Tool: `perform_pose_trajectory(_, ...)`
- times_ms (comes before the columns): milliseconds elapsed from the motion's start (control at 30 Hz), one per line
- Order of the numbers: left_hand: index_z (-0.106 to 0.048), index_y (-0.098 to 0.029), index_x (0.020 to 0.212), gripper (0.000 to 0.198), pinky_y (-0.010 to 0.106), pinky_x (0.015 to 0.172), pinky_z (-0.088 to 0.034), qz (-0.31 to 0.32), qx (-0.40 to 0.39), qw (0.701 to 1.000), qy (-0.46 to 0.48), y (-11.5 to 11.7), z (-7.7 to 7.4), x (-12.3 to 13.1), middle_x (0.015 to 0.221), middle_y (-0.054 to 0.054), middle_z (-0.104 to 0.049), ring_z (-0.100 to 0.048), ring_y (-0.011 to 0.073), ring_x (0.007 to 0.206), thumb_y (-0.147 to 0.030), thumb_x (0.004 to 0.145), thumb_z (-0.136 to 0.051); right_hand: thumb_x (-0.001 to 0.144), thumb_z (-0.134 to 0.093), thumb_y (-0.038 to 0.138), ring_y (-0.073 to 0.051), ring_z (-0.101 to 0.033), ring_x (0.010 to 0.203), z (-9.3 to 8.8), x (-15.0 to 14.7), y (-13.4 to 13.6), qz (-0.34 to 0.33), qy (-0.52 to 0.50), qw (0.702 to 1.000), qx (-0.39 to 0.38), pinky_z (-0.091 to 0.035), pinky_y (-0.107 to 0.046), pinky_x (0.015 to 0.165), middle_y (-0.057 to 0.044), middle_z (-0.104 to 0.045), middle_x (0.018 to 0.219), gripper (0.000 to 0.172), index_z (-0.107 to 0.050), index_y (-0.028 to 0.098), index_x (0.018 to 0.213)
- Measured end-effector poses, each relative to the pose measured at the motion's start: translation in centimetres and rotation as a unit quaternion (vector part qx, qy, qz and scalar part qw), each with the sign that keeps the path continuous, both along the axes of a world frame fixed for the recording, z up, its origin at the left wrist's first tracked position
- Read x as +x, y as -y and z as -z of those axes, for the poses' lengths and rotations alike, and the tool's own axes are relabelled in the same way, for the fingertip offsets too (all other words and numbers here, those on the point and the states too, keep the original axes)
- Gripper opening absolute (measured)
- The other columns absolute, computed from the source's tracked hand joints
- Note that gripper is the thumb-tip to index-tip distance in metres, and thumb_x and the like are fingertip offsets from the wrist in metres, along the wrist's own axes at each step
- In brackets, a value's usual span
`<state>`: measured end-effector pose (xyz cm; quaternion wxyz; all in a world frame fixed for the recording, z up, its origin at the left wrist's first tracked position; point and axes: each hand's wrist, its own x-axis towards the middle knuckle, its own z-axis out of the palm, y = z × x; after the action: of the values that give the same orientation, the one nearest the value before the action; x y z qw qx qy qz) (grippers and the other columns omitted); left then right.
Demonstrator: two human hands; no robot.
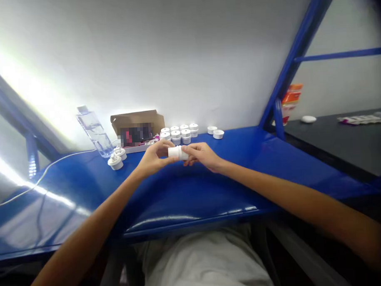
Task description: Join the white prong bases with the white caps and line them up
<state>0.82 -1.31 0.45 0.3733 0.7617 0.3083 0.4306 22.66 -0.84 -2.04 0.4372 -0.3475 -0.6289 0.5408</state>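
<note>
A small white plastic cylinder (177, 152) with a raised band around it lies sideways between my hands, above the blue table. My left hand (155, 158) grips its left end between thumb and fingers. On the right end, the fingers and thumb of my right hand (203, 155) are closed. Behind my hands stand several white capped round pieces (175, 137) in rows. Two white open cups (218, 134) sit to their right. At the left are two white round pieces (115, 162) with fittings on top.
A clear bottle (96, 131) of liquid stands at the back left, beside an open cardboard box (136, 118) with dark and pink contents. A white cable (50, 165) runs along the left of the blue table (241, 166). Blue frame posts (295, 51) rise at the right.
</note>
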Motion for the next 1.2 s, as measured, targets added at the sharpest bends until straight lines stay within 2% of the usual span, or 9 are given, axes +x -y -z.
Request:
perform_pose_trajectory(267, -0.066, -0.016, 0.103, 0.05, 0.033, 0.084, -0.056, 0.0, 0.019, 1.0, -0.004, -0.1, 0.2, 0.0, 0.096, 0.006, -0.072, -0.07, 0.0199, 0.088, -0.038, 0.065, -0.09, 0.085, -0.07, 0.062, -0.016, -0.066, 0.058, -0.4, 0.5, 0.1, -0.047, 0.012, 0.993, -0.104, -0.051, -0.025, 0.052, -0.004, -0.067, 0.065, 0.049, -0.071, 0.014, 0.093)
perform_pose_trajectory(367, -0.067, -0.015, 0.102, 0.043, 0.03, 0.073, -0.055, -0.012, -0.026, 1.0, -0.004, 0.0, -0.3, -0.2, 0.087, 0.005, -0.073, -0.07, 0.019, 0.079, -0.043, 0.074, -0.083, 0.08, -0.078, 0.053, -0.019, -0.071, 0.073, -0.3, 0.4, 0.3, -0.021, 0.024, 0.999, 0.036, -0.057, -0.029, 0.067, -0.005, -0.073, 0.08, 0.043, -0.07, 0.016, 0.102)
perform_pose_trajectory(467, -0.068, -0.014, 0.099, 0.042, 0.028, 0.063, -0.053, -0.033, -0.057, 0.998, -0.004, 0.2, -0.9, -0.2, 0.078, 0.005, -0.073, -0.068, 0.0174, 0.067, -0.048, 0.078, -0.079, 0.075, -0.084, 0.041, -0.021, -0.072, 0.089, -0.1, 0.3, 0.7, 0.017, 0.042, 0.977, 0.207, -0.058, -0.034, 0.084, -0.005, -0.075, 0.101, 0.047, -0.067, 0.02, 0.114)
perform_pose_trajectory(667, -0.068, -0.012, 0.091, 0.048, 0.028, 0.055, -0.054, -0.063, -0.129, 0.99, 0.011, 0.7, -1.1, 0.3, 0.07, 0.007, -0.072, -0.068, 0.0172, 0.057, -0.059, 0.081, -0.073, 0.087, -0.074, 0.031, -0.024, -0.067, 0.109, 0.0, 0.7, 1.0, 0.083, 0.105, 0.881, 0.453, -0.055, -0.04, 0.097, -0.009, -0.071, 0.118, 0.032, -0.068, 0.023, 0.117)
perform_pose_trajectory(767, -0.066, -0.012, 0.088, 0.054, 0.027, 0.048, -0.051, -0.056, -0.187, 0.981, 0.006, 0.6, -0.6, 0.4, 0.064, 0.008, -0.07, -0.067, 0.0184, 0.052, -0.066, 0.086, -0.063, 0.092, -0.066, 0.027, -0.024, -0.064, 0.118, -0.1, 0.9, 0.9, 0.075, 0.122, 0.85, 0.508, -0.052, -0.042, 0.103, -0.009, -0.069, 0.122, 0.019, -0.071, 0.025, 0.111)
perform_pose_trajectory(867, -0.067, -0.013, 0.09, 0.049, 0.028, 0.055, -0.053, -0.042, -0.176, 0.983, 0.018, 0.4, -0.2, 0.2, 0.071, 0.008, -0.072, -0.068, 0.0179, 0.059, -0.062, 0.084, -0.069, 0.086, -0.075, 0.035, -0.025, -0.068, 0.107, -0.2, 0.9, 0.9, 0.07, 0.116, 0.883, 0.449, -0.055, -0.041, 0.095, -0.009, -0.072, 0.116, 0.027, -0.071, 0.024, 0.11)
perform_pose_trajectory(1000, -0.066, -0.016, 0.102, 0.047, 0.031, 0.08, -0.056, 0.002, -0.075, 0.996, 0.045, 0.4, -0.1, 0.2, 0.099, 0.007, -0.073, -0.071, 0.0207, 0.091, -0.041, 0.068, -0.089, 0.086, -0.07, 0.06, -0.02, -0.069, 0.067, -0.2, 0.4, 0.8, 0.046, 0.063, 0.986, 0.147, -0.057, -0.031, 0.062, -0.007, -0.073, 0.078, 0.044, -0.071, 0.017, 0.095)
perform_pose_trajectory(1100, -0.066, -0.017, 0.1, 0.048, 0.034, 0.09, -0.054, 0.023, -0.028, 0.999, 0.032, 0.6, -0.2, 0.4, 0.106, 0.007, -0.071, -0.069, 0.0219, 0.1, -0.034, 0.063, -0.092, 0.09, -0.059, 0.067, -0.017, -0.065, 0.055, -0.2, 0.0, 0.6, -0.009, 0.02, 0.997, -0.073, -0.052, -0.026, 0.05, -0.008, -0.069, 0.064, 0.055, -0.07, 0.013, 0.09)
perform_pose_trajectory(1200, -0.066, -0.016, 0.1, 0.046, 0.033, 0.086, -0.055, -0.005, -0.035, 0.999, 0.013, 0.7, -0.1, 0.7, 0.102, 0.006, -0.072, -0.069, 0.0208, 0.093, -0.037, 0.066, -0.09, 0.092, -0.057, 0.066, -0.018, -0.066, 0.059, -0.3, -0.1, 0.5, -0.023, 0.003, 0.993, -0.118, -0.053, -0.026, 0.051, -0.009, -0.07, 0.07, 0.055, -0.069, 0.013, 0.095)
